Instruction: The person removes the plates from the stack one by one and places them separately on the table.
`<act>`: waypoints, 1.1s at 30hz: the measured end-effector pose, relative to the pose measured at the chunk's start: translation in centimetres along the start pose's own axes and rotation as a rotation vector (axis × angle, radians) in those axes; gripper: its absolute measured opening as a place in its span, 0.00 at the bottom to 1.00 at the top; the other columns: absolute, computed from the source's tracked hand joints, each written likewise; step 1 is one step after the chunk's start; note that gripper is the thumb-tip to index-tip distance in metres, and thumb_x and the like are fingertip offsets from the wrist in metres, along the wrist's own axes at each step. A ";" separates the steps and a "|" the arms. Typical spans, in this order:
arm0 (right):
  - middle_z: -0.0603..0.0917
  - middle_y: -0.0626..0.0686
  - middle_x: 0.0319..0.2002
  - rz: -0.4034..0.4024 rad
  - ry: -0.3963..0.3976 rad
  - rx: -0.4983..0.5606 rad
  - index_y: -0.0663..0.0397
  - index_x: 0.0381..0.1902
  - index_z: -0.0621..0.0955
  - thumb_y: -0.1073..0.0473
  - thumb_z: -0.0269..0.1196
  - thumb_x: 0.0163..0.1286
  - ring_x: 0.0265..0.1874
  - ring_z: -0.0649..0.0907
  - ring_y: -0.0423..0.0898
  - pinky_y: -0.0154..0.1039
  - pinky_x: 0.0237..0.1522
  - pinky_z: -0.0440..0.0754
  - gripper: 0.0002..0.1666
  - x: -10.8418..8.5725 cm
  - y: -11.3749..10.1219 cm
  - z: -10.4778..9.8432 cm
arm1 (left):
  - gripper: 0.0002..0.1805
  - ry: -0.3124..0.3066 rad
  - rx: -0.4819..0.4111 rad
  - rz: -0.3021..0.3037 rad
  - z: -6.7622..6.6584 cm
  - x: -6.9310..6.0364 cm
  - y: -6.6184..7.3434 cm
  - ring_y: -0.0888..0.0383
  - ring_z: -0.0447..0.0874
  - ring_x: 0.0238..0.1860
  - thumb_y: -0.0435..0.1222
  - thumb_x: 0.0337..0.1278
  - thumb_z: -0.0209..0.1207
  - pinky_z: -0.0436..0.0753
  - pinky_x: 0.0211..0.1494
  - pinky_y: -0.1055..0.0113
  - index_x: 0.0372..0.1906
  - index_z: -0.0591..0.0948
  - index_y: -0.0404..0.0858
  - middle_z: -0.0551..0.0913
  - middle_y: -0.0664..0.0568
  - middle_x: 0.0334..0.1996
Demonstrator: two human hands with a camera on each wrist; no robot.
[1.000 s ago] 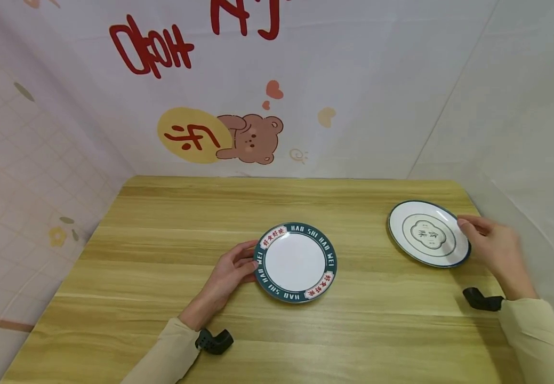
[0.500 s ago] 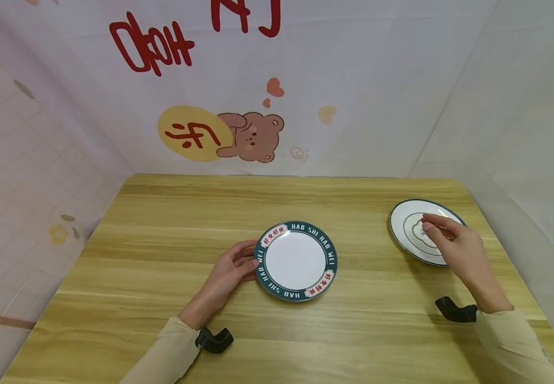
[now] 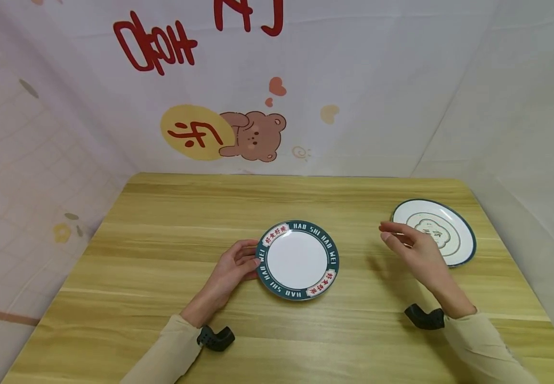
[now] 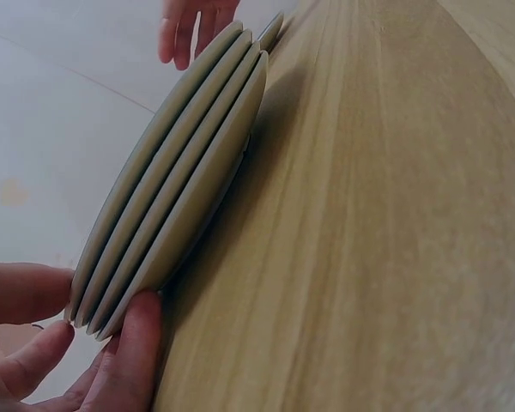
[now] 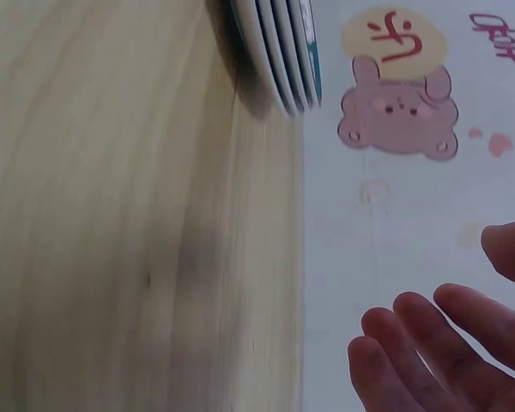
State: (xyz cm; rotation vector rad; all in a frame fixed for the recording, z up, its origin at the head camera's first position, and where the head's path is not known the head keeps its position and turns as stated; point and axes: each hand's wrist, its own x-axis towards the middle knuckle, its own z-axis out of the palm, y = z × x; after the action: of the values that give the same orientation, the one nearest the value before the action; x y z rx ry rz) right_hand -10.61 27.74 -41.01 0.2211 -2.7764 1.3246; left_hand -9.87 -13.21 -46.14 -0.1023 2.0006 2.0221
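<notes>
A stack of several plates sits mid-table; the top one has a white centre and a dark green lettered rim. My left hand grips the stack's left edge, and the left wrist view shows its thumb and fingers around the plate edges. To the right lies a white plate with a thin blue-green rim and a printed centre, partly hidden by my right hand. That hand hovers above the table with fingers loosely bent, holding nothing, as the right wrist view also shows.
The wooden table has rounded back corners. White cloth walls stand behind it and at both sides, and the back wall carries a printed bear. A black wrist device hangs at the right sleeve.
My right hand has moved left from the far edge of the white plate, across it, to the space between the plate and the stack. The left hand and stack stay put.
</notes>
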 end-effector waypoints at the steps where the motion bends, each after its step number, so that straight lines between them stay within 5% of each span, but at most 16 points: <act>1: 0.86 0.59 0.58 0.005 -0.014 0.002 0.58 0.66 0.80 0.48 0.59 0.80 0.49 0.82 0.28 0.20 0.44 0.79 0.26 0.0 -0.2 0.4 | 0.26 0.000 -0.001 -0.001 0.0 0.0 0.0 0.47 0.81 0.57 0.26 0.70 0.60 0.88 0.51 0.59 0.70 0.72 0.35 0.78 0.37 0.62; 6: 0.86 0.58 0.58 0.022 -0.098 0.046 0.59 0.66 0.80 0.48 0.60 0.80 0.52 0.87 0.50 0.24 0.47 0.80 0.26 0.3 -0.9 2.5 | 0.26 -0.005 -0.006 -0.004 -0.1 0.1 0.0 0.48 0.82 0.56 0.26 0.70 0.60 0.88 0.51 0.59 0.70 0.72 0.35 0.78 0.37 0.62; 9: 0.86 0.59 0.58 0.022 -0.151 0.103 0.61 0.66 0.80 0.49 0.61 0.79 0.52 0.87 0.54 0.27 0.47 0.82 0.27 0.4 -1.1 3.6 | 0.26 -0.008 -0.016 -0.008 -0.1 0.1 0.0 0.49 0.82 0.56 0.26 0.70 0.60 0.88 0.52 0.59 0.70 0.72 0.35 0.78 0.37 0.62; 20: 0.85 0.60 0.55 0.056 -0.277 0.133 0.63 0.70 0.76 0.49 0.63 0.78 0.49 0.87 0.52 0.44 0.54 0.86 0.31 0.6 -2.3 6.6 | 0.28 -0.030 0.044 0.013 -0.5 -0.1 0.0 0.47 0.79 0.62 0.29 0.69 0.63 0.85 0.59 0.61 0.71 0.73 0.37 0.78 0.39 0.64; 33: 0.84 0.53 0.43 0.109 -0.217 -0.006 0.58 0.67 0.79 0.48 0.72 0.69 0.43 0.87 0.50 0.36 0.40 0.86 0.34 1.1 -2.9 8.1 | 0.31 -0.048 0.131 0.053 -0.7 -0.2 -0.2 0.46 0.78 0.65 0.31 0.69 0.65 0.83 0.58 0.70 0.74 0.73 0.40 0.77 0.43 0.68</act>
State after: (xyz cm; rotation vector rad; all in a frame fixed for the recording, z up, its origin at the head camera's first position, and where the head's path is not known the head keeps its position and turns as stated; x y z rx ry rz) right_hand -11.20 19.59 -43.77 0.2283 -3.0109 1.3940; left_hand -9.74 -13.92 -46.33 0.0278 2.1200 1.8994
